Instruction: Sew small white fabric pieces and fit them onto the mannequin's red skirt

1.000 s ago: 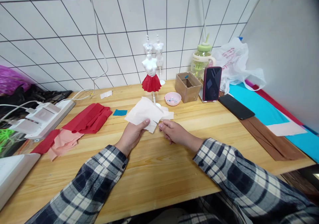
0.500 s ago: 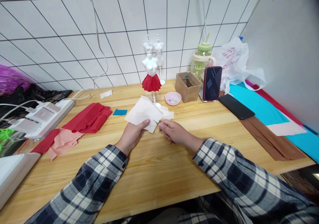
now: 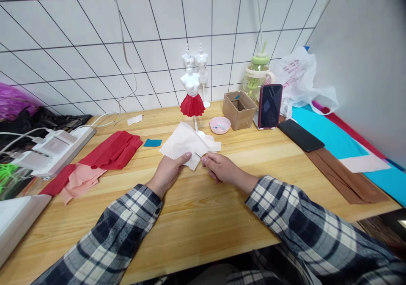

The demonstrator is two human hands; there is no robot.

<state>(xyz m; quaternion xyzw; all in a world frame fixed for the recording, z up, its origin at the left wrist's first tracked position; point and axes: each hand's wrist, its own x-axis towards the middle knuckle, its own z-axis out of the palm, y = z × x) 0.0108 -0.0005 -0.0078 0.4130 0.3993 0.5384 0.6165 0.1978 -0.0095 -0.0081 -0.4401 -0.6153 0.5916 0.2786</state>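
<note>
A square of pale, thin cloth (image 3: pixel 182 139) is pinched by my left hand (image 3: pixel 166 173), whose thumb lies on top near the lower edge. The fingers underneath are partly hidden by the cloth. My right hand (image 3: pixel 220 166) is closed at the cloth's right edge, thumb and forefinger pinched on a thin, dark needle (image 3: pixel 198 155). The needle lies against the cloth; whether its tip goes through it I cannot tell. Right behind, a small white mannequin (image 3: pixel 190 82) wears a short red skirt (image 3: pixel 192 105). More pale cloth (image 3: pixel 213 144) lies by its base.
Red cloth (image 3: pixel 112 149) and a blue scrap (image 3: pixel 152 143) lie left. A pink bowl (image 3: pixel 220 125) of small beads, a cardboard box (image 3: pixel 239 111), a propped phone (image 3: pixel 270 107) and a bottle (image 3: pixel 257 75) stand behind right. Brown cloth (image 3: pixel 345 177) lies right; a power strip (image 3: pixel 60 154) lies left.
Hardly anything differs. The needle in my right hand has shifted very slightly against the cloth; my left hand keeps its hold in the same place.
</note>
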